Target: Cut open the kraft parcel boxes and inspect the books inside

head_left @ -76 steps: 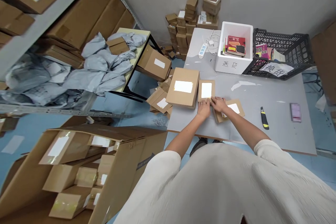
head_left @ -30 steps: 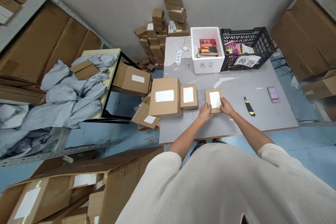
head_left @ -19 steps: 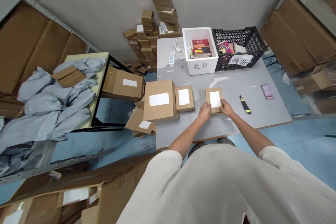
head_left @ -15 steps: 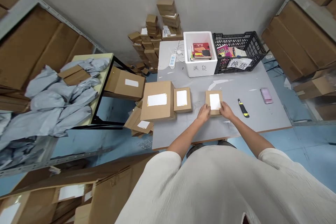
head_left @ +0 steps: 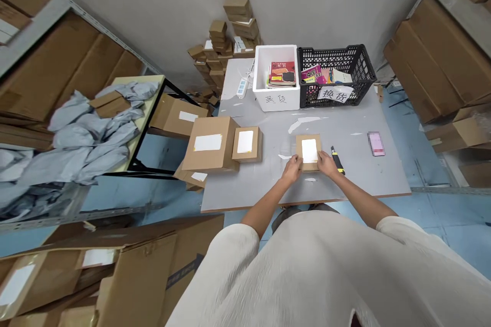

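Observation:
A small cardboard box (head_left: 309, 166) with a white label on top lies on the grey table (head_left: 268, 184) in front of me. My left hand (head_left: 293, 167) grips its left near side, and my right hand (head_left: 326, 163) grips the right near side. Just right of my right hand lies a black and yellow utility knife (head_left: 337, 160). Further left stand a medium labelled box (head_left: 257, 150) and a larger labelled box (head_left: 210, 159), side by side.
At the table's back are a white foam bin (head_left: 276, 100) with books, a black crate (head_left: 358, 93) with books and a power strip (head_left: 242, 88). A phone (head_left: 376, 143) lies at right. Grey parcels (head_left: 80, 135) cover a side table at left.
The view has shifted, so the table and its contents appear further left. The small box, with both hands still on it, now sits nearer the knife and the right side of the table.

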Motion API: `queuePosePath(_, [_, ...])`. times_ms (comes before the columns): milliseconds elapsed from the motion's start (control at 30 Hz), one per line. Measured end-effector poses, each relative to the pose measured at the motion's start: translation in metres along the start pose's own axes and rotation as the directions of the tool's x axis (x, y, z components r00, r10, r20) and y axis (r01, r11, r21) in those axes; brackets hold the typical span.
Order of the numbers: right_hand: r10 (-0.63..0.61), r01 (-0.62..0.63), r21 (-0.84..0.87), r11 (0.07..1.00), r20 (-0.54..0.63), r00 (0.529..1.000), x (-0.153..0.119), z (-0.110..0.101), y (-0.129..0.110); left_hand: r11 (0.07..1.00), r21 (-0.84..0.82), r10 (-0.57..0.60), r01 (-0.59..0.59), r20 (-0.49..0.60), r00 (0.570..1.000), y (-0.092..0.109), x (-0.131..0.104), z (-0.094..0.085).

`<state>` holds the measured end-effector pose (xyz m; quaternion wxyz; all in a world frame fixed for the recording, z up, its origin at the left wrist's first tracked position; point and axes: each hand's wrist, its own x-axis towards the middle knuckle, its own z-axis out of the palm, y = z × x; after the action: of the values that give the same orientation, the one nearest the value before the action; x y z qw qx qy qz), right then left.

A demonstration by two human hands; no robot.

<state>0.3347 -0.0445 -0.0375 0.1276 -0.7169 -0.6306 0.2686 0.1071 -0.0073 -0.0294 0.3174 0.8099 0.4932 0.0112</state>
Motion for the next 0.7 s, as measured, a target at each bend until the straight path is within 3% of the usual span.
queuePosePath(200, [0.067, -0.067, -0.104, 0.992, 0.005, 0.998, -0.008, 0.017, -0.013, 0.996, 0.069, 0.057, -0.060, 0.047, 0.997, -0.022, 0.013, -0.028])
queuePosePath(300, [0.054, -0.057, -0.117, 0.991, -0.029, 0.998, 0.009, 0.010, -0.009, 0.990, 0.141, -0.001, 0.005, -0.027, 1.000, -0.020, 0.016, -0.035])
queuePosePath(400, [0.062, -0.068, -0.147, 0.987, -0.049, 0.997, 0.043, -0.005, -0.002, 0.976, 0.111, -0.169, 0.185, -0.139, 0.976, -0.007, 0.012, -0.031])
queuePosePath(567, [0.100, -0.101, -0.116, 0.988, -0.011, 0.995, 0.097, -0.024, 0.006, 0.955, -0.051, -0.291, 0.291, 0.018, 0.957, 0.006, 0.004, -0.015])
queuePosePath(700, [0.179, -0.178, -0.113, 0.978, -0.001, 0.984, 0.101, -0.028, 0.006, 0.955, -0.054, -0.292, 0.291, -0.003, 0.957, -0.008, 0.008, -0.015])
